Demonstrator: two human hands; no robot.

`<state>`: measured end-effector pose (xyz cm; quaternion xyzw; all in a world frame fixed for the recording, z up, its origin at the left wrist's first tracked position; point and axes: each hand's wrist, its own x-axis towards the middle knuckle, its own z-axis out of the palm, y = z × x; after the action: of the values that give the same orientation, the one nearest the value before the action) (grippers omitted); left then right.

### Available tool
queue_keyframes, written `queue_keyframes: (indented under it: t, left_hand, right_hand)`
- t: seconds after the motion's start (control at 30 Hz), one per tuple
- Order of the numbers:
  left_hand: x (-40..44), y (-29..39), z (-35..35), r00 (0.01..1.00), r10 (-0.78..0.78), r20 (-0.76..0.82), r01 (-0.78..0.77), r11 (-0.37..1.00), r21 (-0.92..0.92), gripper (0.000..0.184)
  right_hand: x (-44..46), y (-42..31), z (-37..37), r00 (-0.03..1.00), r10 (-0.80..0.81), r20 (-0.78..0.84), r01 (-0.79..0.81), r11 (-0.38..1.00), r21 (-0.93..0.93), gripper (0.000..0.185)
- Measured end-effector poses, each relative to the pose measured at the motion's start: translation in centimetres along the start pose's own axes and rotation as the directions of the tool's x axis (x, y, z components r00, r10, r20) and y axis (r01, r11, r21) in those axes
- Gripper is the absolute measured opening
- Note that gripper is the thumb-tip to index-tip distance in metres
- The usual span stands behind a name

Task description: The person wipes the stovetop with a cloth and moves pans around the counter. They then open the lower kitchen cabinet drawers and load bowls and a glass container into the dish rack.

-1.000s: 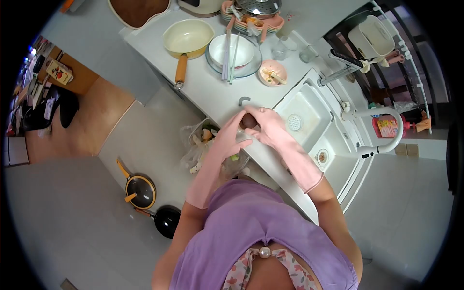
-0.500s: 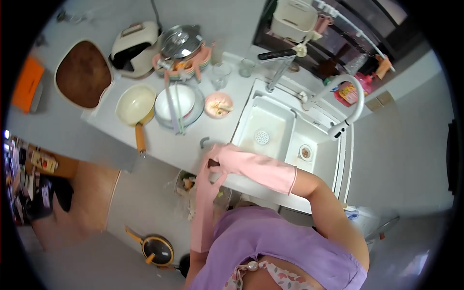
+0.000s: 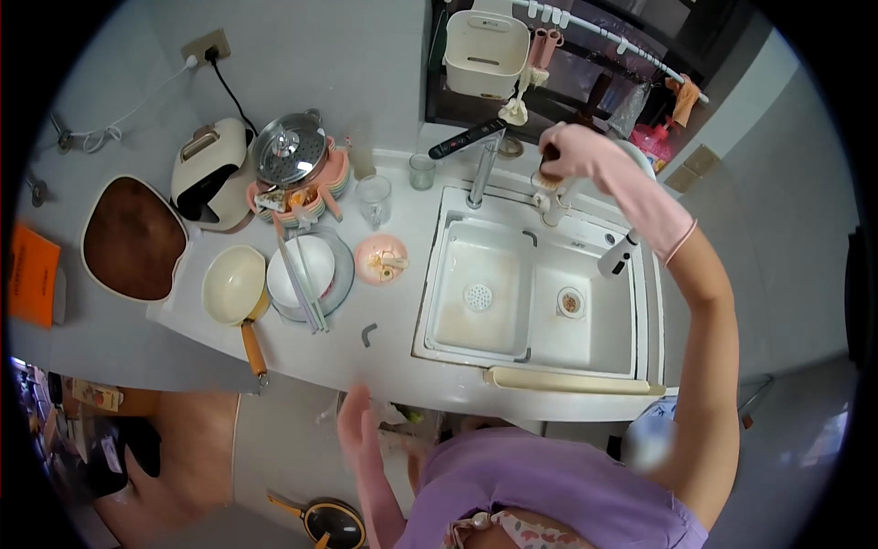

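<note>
My right hand (image 3: 581, 154), in a long pink rubber glove, reaches over the back of the sink near the taps. Its fingers are closed around a small dark-brown scrub brush (image 3: 549, 163), whose pale underside faces down. Below it, a white fitting stands on the back rim of the double sink (image 3: 535, 343). My left hand (image 3: 357, 423), also pink-gloved, is low in front of the counter edge. It looks empty, with the fingers stretched out and somewhat blurred. A grey curved piece (image 3: 368, 335) lies on the counter above it.
Left on the counter are a cream pan (image 3: 233, 285), a white bowl (image 3: 306, 265) with chopsticks across it, a pink bowl of scraps (image 3: 380, 260) and a glass mug (image 3: 374, 199). A metal tap (image 3: 483, 174) rises behind the sink. A lidded pan (image 3: 334, 526) sits lower down.
My hands were together at the counter edge with the brown brush between them. The right has carried it up and right to the back of the sink; the left has dropped lower, away from it.
</note>
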<state>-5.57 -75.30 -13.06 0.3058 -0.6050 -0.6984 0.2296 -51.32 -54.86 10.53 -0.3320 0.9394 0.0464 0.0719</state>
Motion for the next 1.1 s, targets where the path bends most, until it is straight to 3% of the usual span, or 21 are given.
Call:
queue_keyframes:
  t: [0.1,0.2,0.3,0.43,0.5,0.53,0.6,0.67,0.7,0.77,0.83,0.97,1.1]
  left_hand:
    - [-0.4,0.5,1.2,0.998,-0.053,-0.020,0.053,0.999,-0.006,0.042]
    - [-0.8,0.6,2.7,0.994,-0.100,-0.050,0.095,0.991,-0.091,0.041]
    - [-0.3,-0.9,3.4,0.999,-0.038,-0.028,0.038,0.999,-0.017,0.038]
    - [0.8,1.1,3.9,0.999,-0.047,0.021,0.046,0.998,0.036,0.036]
    - [1.0,1.3,3.9,0.999,-0.050,-0.003,0.050,0.998,0.042,0.036]
    - [1.2,1.4,4.0,0.999,-0.047,0.007,0.047,0.998,0.037,0.036]
    - [1.8,1.8,4.3,0.999,-0.033,0.033,0.032,0.999,0.024,0.037]
    - [2.0,2.1,4.4,0.998,-0.049,0.045,0.047,0.998,0.048,0.037]
    - [2.1,2.3,4.4,0.997,-0.055,0.049,0.052,0.997,0.059,0.038]
    - [1.9,2.3,4.1,0.998,-0.033,0.055,0.030,0.998,0.062,0.038]
    - [1.5,2.2,3.6,0.999,-0.039,0.022,0.038,0.996,0.081,0.039]
    - [0.1,1.8,1.4,0.980,-0.149,-0.128,0.158,0.986,0.057,0.039]
    - [-0.1,1.7,-0.2,0.954,-0.202,-0.221,0.211,0.977,0.018,0.037]
  right_hand:
    - [1.7,2.9,-2.5,0.983,-0.045,-0.176,0.059,0.996,0.073,0.035]
    - [4.2,5.4,-1.4,0.981,0.001,-0.194,0.006,0.999,0.040,0.035]
    - [5.1,6.2,1.5,0.937,-0.195,-0.290,0.223,0.973,0.067,0.036]
    - [3.0,1.7,-1.7,0.910,-0.366,-0.196,0.399,0.902,0.167,0.033]
    - [1.9,-1.2,-4.0,0.864,-0.475,-0.169,0.503,0.798,0.332,0.034]
    - [1.9,-2.7,-5.0,0.873,-0.456,-0.174,0.484,0.765,0.425,0.035]
    - [3.8,-5.3,-6.5,0.844,-0.464,-0.269,0.534,0.776,0.336,0.038]
    - [9.0,-6.5,-6.5,0.613,-0.662,-0.432,0.752,0.657,0.060,0.036]
    - [12.0,-7.0,-6.1,0.525,-0.734,-0.431,0.794,0.605,-0.063,0.034]
    - [16.1,-8.1,-4.4,0.585,-0.739,-0.334,0.773,0.633,-0.048,0.029]
    - [19.0,-8.8,-2.9,0.747,-0.660,-0.083,0.653,0.751,-0.102,0.024]
    - [24.4,-7.5,1.8,0.835,-0.545,0.074,0.535,0.775,-0.337,0.022]
    - [29.2,-6.3,6.0,0.876,-0.445,0.184,0.480,0.776,-0.409,0.028]
